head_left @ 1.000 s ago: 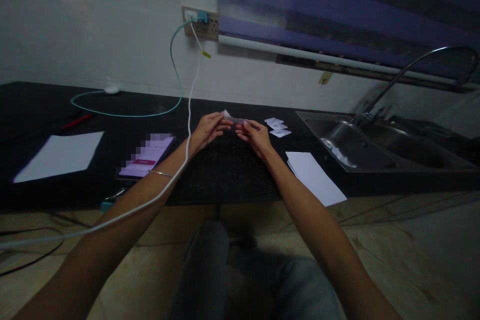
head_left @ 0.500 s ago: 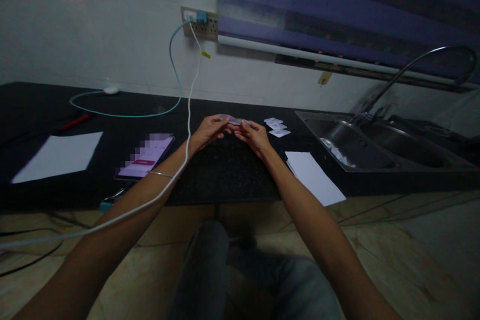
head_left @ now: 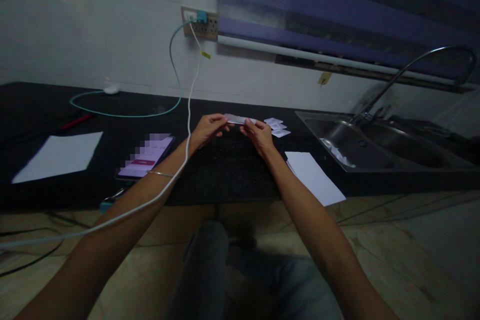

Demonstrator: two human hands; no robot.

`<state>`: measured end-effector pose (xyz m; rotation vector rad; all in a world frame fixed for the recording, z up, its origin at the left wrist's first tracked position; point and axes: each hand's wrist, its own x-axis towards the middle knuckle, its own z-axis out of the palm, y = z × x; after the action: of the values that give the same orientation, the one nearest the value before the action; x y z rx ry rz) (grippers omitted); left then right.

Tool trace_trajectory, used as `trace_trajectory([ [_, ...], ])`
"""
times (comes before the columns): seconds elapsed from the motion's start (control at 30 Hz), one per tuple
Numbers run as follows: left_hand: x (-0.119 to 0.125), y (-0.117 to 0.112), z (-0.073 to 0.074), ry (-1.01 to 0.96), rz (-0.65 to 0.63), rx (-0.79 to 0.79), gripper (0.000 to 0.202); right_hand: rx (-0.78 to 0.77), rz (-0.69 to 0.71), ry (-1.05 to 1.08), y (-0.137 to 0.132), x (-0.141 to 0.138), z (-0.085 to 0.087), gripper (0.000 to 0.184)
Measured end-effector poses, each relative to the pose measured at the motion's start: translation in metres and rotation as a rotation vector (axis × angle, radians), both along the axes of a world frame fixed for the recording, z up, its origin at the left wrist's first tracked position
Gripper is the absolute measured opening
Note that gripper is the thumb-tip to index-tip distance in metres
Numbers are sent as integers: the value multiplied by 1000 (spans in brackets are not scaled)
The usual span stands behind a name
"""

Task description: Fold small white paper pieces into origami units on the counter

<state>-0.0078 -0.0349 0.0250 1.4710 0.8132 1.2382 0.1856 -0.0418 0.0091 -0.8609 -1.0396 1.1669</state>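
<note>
Over the black counter (head_left: 225, 170), my left hand (head_left: 207, 129) and my right hand (head_left: 258, 134) pinch the two ends of a small folded strip of white paper (head_left: 240, 119), held flat between them just above the surface. Both hands have their fingers closed on it. Several small folded white paper pieces (head_left: 276, 127) lie on the counter just right of my right hand.
A lit phone (head_left: 147, 156) lies left of my left arm, and a white cable (head_left: 187, 125) from the wall socket (head_left: 198, 21) drapes over that arm. White sheets lie at the left (head_left: 56, 156) and right (head_left: 314, 177). A steel sink (head_left: 378, 146) with a tap sits at the right.
The paper strip has been flattened and stretched out sideways. My right hand has shifted a little to the right and farther from me; my left hand has stayed put.
</note>
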Motion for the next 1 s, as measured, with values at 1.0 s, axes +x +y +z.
trace_trajectory([
  [1.0,-7,1,2,-49,42,81,19,85,-21,-132,0,6,-3,40],
])
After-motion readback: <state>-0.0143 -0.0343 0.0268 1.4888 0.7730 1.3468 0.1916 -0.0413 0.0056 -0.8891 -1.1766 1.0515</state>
